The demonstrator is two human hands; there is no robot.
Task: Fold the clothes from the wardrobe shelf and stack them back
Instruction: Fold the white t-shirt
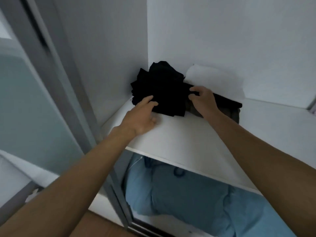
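A loose pile of black clothes [160, 88] sits in the back left corner of the white wardrobe shelf [179, 139]. A dark folded garment [225, 102] lies to its right, with a white folded piece [213, 81] behind it against the back wall. My left hand [142, 117] reaches the pile's front left edge, fingers extended and touching the black cloth. My right hand [203, 100] is on the pile's right side, fingers curled on the cloth where the black pile meets the dark garment.
Below the shelf hangs or lies light blue fabric [196, 199]. A grey sliding door frame [71, 86] stands at the left, with the wardrobe's white side wall [109, 48] behind the pile. A wooden floor strip [95, 224] shows at the bottom.
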